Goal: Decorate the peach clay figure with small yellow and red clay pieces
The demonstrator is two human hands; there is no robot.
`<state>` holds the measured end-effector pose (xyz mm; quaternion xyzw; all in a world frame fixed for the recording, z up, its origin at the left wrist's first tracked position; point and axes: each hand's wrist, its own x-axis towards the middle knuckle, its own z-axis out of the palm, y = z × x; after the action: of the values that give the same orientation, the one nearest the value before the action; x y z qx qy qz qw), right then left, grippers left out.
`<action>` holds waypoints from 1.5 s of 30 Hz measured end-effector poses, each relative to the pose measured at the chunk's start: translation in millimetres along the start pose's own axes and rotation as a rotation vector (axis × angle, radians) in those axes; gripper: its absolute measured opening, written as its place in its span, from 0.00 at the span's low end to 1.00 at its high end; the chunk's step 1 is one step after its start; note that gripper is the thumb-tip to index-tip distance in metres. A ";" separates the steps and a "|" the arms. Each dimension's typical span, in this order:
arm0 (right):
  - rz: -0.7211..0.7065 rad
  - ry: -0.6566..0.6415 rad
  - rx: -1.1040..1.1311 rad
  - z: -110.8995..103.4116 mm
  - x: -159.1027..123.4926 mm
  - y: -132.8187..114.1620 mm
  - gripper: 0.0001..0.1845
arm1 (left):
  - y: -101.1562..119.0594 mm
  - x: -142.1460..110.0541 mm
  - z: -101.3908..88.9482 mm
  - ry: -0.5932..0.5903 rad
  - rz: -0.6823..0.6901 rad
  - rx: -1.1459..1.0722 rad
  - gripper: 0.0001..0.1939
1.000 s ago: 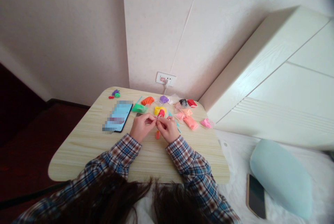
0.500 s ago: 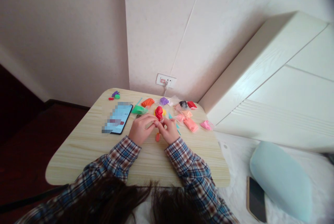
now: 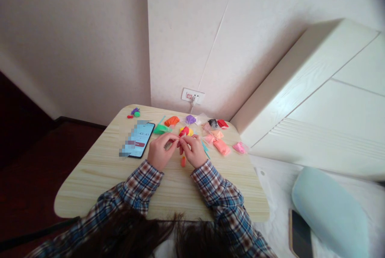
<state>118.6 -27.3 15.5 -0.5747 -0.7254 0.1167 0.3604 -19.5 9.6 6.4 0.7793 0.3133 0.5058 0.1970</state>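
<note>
One pale wall behind everything, with white panelled furniture to the right. In front, a wood-grain table with rounded corners, beneath two plaid-sleeved forearms. Right of it, on white bedding, a light-blue pillow just beside a dark phone. Over the table, left hand and right hand close together, thumbs and fingers pinched shut, both apparently on the plastic of a red clay packet, though small and partly hidden. That packet just beyond the fingertips, in front of a yellow clay packet. Left of the left hand, a lit phone lying flat, screen partly pixelated. Around the far side, more clay packets: coral, green, orange, pink, purple, black. Near the right hand, a slim teal tool. At the far left corner, little purple, green and red lumps. Smallest, below the hands on bare wood, an orange-red piece.
</note>
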 end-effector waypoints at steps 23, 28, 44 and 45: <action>-0.153 0.251 -0.001 3.1 -7.6 -14.5 0.15 | 8.9 17.8 -7.9 -0.015 -0.352 -0.347 0.06; -0.034 0.308 0.029 0.4 -5.7 -6.2 0.17 | 9.0 21.1 -11.3 -0.022 -0.171 -0.117 0.04; 0.095 -0.042 0.275 -14.6 -12.0 1.3 0.16 | -3.3 6.9 -16.2 -0.384 0.310 -0.019 0.27; 0.093 -0.060 0.290 -16.1 -12.8 1.5 0.16 | -4.1 6.8 -15.9 -0.359 0.307 -0.007 0.26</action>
<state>131.4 -42.5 21.2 -0.5458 -0.6841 0.2539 0.4118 -33.2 17.2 15.0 0.8944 0.1495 0.3843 0.1729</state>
